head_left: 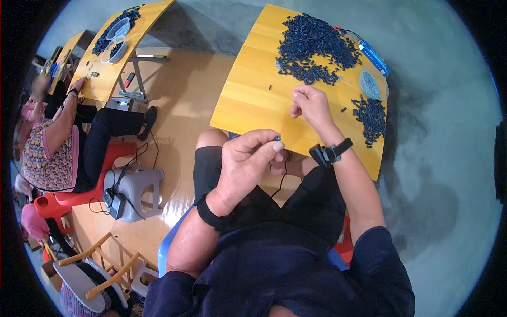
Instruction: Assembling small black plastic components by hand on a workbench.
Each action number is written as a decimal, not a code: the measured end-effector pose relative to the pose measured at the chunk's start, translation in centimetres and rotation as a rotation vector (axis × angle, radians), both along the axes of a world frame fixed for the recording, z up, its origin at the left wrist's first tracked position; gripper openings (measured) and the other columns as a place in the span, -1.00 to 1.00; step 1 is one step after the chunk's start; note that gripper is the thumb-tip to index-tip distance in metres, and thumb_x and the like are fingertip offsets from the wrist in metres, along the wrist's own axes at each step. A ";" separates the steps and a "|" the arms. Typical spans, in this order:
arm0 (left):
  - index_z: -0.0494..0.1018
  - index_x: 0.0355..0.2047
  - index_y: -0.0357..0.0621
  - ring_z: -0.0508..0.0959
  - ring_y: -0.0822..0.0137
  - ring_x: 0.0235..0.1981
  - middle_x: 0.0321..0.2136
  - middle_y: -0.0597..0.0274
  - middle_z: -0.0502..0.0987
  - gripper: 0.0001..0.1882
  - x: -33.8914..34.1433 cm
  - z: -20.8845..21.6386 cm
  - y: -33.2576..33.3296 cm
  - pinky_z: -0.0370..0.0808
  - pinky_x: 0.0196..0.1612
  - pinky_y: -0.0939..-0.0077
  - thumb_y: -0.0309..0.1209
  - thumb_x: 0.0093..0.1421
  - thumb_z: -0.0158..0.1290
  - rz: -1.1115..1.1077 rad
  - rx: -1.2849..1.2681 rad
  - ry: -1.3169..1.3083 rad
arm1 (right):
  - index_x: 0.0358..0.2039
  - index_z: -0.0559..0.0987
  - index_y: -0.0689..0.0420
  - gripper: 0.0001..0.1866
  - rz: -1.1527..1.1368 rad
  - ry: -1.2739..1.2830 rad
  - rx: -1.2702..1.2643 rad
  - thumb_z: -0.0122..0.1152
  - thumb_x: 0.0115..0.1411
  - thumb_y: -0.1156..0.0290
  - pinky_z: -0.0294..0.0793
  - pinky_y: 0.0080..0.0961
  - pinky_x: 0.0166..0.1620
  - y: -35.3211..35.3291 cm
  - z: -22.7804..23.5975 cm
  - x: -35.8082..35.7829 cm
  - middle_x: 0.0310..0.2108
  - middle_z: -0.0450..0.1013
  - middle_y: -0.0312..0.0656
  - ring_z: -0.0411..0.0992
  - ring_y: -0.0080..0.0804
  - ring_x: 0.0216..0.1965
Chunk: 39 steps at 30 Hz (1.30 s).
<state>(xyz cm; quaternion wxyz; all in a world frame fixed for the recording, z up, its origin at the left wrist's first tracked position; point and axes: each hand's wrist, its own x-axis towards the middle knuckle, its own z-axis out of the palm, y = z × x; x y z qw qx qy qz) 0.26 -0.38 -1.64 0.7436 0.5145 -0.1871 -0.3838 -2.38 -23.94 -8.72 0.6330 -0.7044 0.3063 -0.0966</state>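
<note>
White print is carried on the long blue rectangular box [374,58], which lies beyond and to the right of the right hand's fingers. A small black cylindrical piece [278,138] is pinched between the thumb and index finger of the left hand [247,157], near the tabletop's [248,79] front edge; its dark rounded end, with a paler spot, is left showing at the fingertips. The right hand [311,105] is held over the yellow wooden tabletop, farther out than the left, with its fingers curled inward; whether anything is gripped there cannot be told. Directly beyond those fingers, a broad heap of small black cylindrical pieces [314,45] is spread, and a smaller heap of similar pieces [371,120] is gathered to their right. One loose dark piece [270,87] is seen to their left and another loose dark piece [344,110] to their right. Between the smaller heap and the box, a round clear plastic tub [386,91] is placed, in which many tiny pale-blue bits [369,83] are held. A black band [213,213] is worn on the left wrist, and a black strap with a dark device [320,156] on the right.
</note>
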 end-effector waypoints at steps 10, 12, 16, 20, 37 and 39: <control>0.48 -0.21 -0.32 0.57 0.44 -0.44 -0.38 0.13 0.59 -0.85 -1.4 0.3 0.1 0.52 -0.43 0.64 -0.57 0.20 0.06 0.004 -0.025 -0.095 | -0.27 0.48 0.24 -0.90 -0.028 -0.275 0.207 0.06 0.24 0.51 0.54 -0.54 -0.44 5.9 7.7 -6.8 -0.50 0.44 -0.23 0.45 -0.50 -0.56; 0.48 -0.21 -0.32 0.57 0.44 -0.44 -0.39 0.14 0.59 -0.85 -1.5 0.3 0.1 0.51 -0.42 0.64 -0.57 0.20 0.07 0.004 -0.016 -0.114 | -0.26 0.48 0.26 -0.90 0.097 -0.364 0.314 0.07 0.23 0.52 0.53 -0.55 -0.44 6.5 9.1 -7.8 -0.49 0.45 -0.21 0.46 -0.47 -0.56; 0.49 -0.20 -0.33 0.56 0.46 -0.44 -0.40 0.17 0.59 -0.84 -1.8 0.2 0.0 0.51 -0.39 0.65 -0.57 0.19 0.07 0.016 -0.038 -0.165 | -0.28 0.49 0.26 -0.90 0.099 -0.408 0.283 0.08 0.23 0.51 0.48 -0.67 -0.49 8.7 10.9 -8.4 -0.55 0.46 -0.26 0.45 -0.61 -0.56; 0.51 -0.25 -0.35 0.53 0.53 -0.44 -0.47 0.24 0.57 -0.87 -2.0 0.4 0.1 0.50 -0.36 0.68 -0.59 0.18 0.07 0.026 -0.076 -0.131 | -0.26 0.47 0.27 -0.90 0.162 -0.393 0.206 0.07 0.23 0.54 0.45 -0.72 -0.52 9.2 11.0 -8.6 -0.54 0.48 -0.23 0.46 -0.61 -0.57; 0.51 -0.26 -0.35 0.52 0.59 -0.43 -0.45 0.28 0.57 -0.88 -2.0 0.8 0.2 0.49 -0.41 0.72 -0.58 0.20 0.05 0.024 -0.064 -0.108 | -0.29 0.48 0.28 -0.91 0.165 -0.352 0.176 0.07 0.23 0.54 0.45 -0.74 -0.57 9.7 10.7 -8.0 -0.51 0.49 -0.23 0.49 -0.62 -0.54; 0.51 -0.26 -0.35 0.51 0.60 -0.44 -0.46 0.29 0.57 -0.88 -1.9 0.7 0.2 0.48 -0.43 0.73 -0.58 0.20 0.05 0.025 -0.064 -0.121 | -0.28 0.48 0.28 -0.91 0.164 -0.346 0.164 0.07 0.23 0.54 0.45 -0.74 -0.56 9.8 10.6 -8.0 -0.50 0.49 -0.23 0.49 -0.63 -0.53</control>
